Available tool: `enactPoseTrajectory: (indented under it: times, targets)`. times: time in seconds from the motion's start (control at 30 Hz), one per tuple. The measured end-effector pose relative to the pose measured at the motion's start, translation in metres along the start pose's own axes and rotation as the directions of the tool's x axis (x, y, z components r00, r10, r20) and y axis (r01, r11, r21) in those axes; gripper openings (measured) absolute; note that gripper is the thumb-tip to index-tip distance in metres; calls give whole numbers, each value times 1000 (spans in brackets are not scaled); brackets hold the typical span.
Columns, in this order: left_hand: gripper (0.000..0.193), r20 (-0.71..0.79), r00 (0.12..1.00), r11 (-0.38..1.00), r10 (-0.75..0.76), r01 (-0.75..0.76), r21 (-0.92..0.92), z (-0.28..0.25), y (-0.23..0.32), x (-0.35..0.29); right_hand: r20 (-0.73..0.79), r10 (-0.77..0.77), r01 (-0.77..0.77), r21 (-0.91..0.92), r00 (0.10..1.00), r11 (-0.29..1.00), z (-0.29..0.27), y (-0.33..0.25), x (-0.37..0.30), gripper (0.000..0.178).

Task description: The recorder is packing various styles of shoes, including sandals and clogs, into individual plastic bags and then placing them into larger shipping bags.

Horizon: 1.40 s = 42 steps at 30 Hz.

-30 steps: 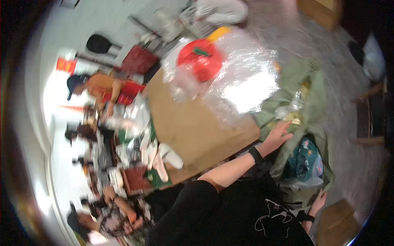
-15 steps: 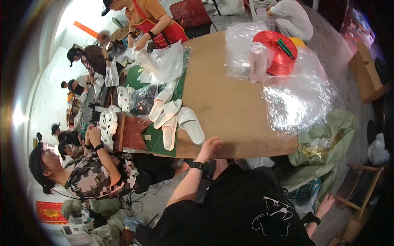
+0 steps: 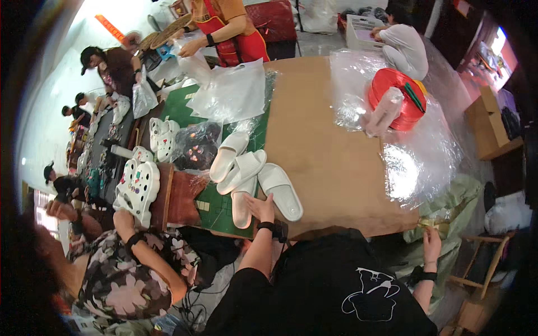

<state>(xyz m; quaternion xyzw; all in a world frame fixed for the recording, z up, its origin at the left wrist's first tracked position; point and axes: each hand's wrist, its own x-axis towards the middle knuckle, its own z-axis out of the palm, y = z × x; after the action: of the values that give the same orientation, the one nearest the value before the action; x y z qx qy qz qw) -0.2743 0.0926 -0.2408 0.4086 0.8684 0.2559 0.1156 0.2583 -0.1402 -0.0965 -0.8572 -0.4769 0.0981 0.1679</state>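
Observation:
Several pale slide sandals lie in an overlapping group at the table's near left. My left hand [image 3: 261,208] is over them, fingers extended and thumb raised, between the nearest slide [image 3: 241,208] and the rightmost slide [image 3: 281,191]. It appears to touch the nearest one and grips nothing. Another slide [image 3: 244,170] lies across the group, with one more slide [image 3: 230,155] behind it. To the right, my right hand [image 3: 431,245] is raised beside the green woven sack [image 3: 457,204] at the table's corner. Its fingers are too small to read clearly.
Brown board [image 3: 319,134] covers the table. Clear plastic sheets [image 3: 414,162] and a red twine roll [image 3: 386,92] lie at right. White clogs [image 3: 137,187] and a bagged dark item [image 3: 196,144] are at left. Co-workers stand left and behind; a wooden stool [image 3: 487,263] stands right.
My left hand has moved left onto the slides. My right hand has risen from low beside me to the green sack. The co-worker at left has leaned closer, and the view has shifted.

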Motion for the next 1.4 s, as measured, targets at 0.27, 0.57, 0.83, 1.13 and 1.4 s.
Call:
enactPoseTrajectory:
  times: [0.27,0.57,0.83,1.13,1.4]
  targets:
    - [49,199,980,998,25,-38,60,-3,3,28,107,190,-189,-16,976,982,-7,-21,-55,20]
    - [11,132,899,901,417,-391,-188,-56,-7,-44,92,22,-16,-67,995,998,16,3,-3,23]
    - [14,310,721,775,620,-499,-388,-22,94,-93,151,-172,185,-81,973,979,46,18,114,32]
    - [23,534,749,885,393,-150,-441,87,150,-167,409,-80,216,-300,909,929,82,14,175,49]
    - [39,608,533,800,589,-490,-346,48,152,-179,30,-348,349,-72,937,934,78,22,170,30]
